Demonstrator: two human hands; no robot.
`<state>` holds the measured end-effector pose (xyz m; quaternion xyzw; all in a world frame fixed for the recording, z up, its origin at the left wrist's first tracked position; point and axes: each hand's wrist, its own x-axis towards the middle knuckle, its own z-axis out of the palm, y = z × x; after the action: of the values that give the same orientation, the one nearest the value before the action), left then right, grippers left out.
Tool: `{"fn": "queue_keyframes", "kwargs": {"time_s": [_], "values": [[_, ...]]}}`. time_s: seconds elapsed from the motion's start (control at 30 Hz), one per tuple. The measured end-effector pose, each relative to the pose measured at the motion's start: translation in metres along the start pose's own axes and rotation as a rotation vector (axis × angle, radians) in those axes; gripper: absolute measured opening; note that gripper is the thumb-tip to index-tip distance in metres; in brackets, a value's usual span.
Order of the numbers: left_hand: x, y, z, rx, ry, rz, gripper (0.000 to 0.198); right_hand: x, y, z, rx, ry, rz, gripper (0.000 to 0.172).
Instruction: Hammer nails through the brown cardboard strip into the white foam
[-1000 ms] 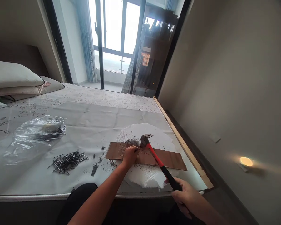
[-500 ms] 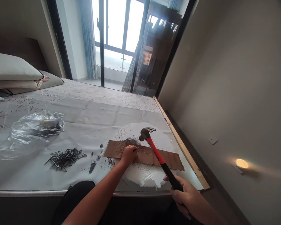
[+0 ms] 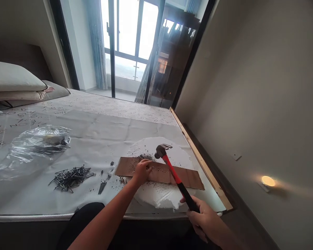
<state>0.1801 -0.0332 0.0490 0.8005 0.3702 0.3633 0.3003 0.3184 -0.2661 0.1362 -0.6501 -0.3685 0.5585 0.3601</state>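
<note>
A brown cardboard strip [image 3: 190, 177] lies across a white foam slab [image 3: 159, 196] on the bed. My left hand [image 3: 142, 171] rests on the strip with its fingers pinched on a small nail near the strip's upper edge. My right hand [image 3: 205, 218] grips the black end of a red-handled claw hammer [image 3: 173, 172]. The hammer's head [image 3: 160, 151] hovers just right of and above my left fingertips.
A pile of loose nails [image 3: 70, 176] lies left of the strip, with a few more nails [image 3: 103, 186] nearer. A crumpled clear plastic bag [image 3: 33, 146] sits further left. Pillows [image 3: 14, 81] are at far left. A wooden rail [image 3: 200, 161] edges the bed beside the wall.
The hammer head rose slightly half a second ago and has come back down toward my left fingertips. My left hand has stayed on the strip.
</note>
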Motion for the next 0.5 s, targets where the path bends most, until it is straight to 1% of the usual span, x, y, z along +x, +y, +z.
{"fn": "queue_keyframes", "kwargs": {"time_s": [0.07,0.13,0.17,0.23,0.27,0.3,0.33,0.37,0.47,0.5], "values": [[0.003,0.008,-0.020,-0.046,0.117,-0.002,0.032,0.006,0.007,0.004,-0.026,-0.017,0.050,0.040],[0.004,0.012,-0.047,-0.054,0.261,-0.015,0.030,0.010,0.015,0.009,-0.038,-0.038,0.094,0.043],[0.004,0.010,-0.062,-0.044,0.332,-0.027,0.029,0.010,0.018,0.010,-0.031,-0.042,0.098,0.045],[0.001,-0.003,-0.092,0.034,0.451,-0.081,0.028,0.006,0.021,0.012,-0.004,-0.025,0.066,0.047],[-0.002,-0.014,-0.106,0.098,0.498,-0.129,0.028,0.002,0.020,0.012,0.009,-0.016,0.040,0.048],[-0.006,-0.027,-0.118,0.168,0.518,-0.178,0.027,-0.002,0.020,0.012,0.020,-0.010,0.021,0.049],[-0.010,-0.041,-0.129,0.240,0.505,-0.236,0.026,-0.006,0.020,0.011,0.029,-0.007,0.010,0.050],[-0.014,-0.056,-0.137,0.307,0.436,-0.292,0.024,-0.009,0.021,0.010,0.042,-0.009,0.011,0.052],[-0.030,-0.093,-0.151,0.463,0.116,-0.498,0.016,-0.010,0.028,0.010,0.094,-0.006,0.055,0.060],[-0.036,-0.102,-0.153,0.487,0.047,-0.554,0.012,-0.009,0.032,0.010,0.104,-0.002,0.074,0.063]]}}
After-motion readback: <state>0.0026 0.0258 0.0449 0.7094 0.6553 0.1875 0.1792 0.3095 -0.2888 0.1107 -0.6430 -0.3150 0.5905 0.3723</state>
